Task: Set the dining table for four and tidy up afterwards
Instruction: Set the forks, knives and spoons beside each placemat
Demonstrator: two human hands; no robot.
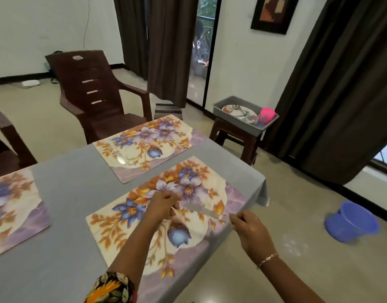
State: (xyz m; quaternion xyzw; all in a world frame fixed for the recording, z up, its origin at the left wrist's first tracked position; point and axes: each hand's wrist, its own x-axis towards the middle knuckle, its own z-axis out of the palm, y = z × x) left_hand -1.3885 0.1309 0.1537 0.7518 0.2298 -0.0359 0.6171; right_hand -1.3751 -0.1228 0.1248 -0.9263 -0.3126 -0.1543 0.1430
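My R hand (247,226) pinches one end of a knife (202,211) over the placemat (127,226) at the right edge of the table (74,189); L hand (161,206) curled beside it, can't tell if holding anything.

The knife (203,210) between our hands is blurry. Our left hand (161,204) has its fingers curled in, so we cannot see what is inside. The mat (13,213) and the chair (6,136) on the left are cut off by the edge. The blue bucket (352,221) looks smeared too.
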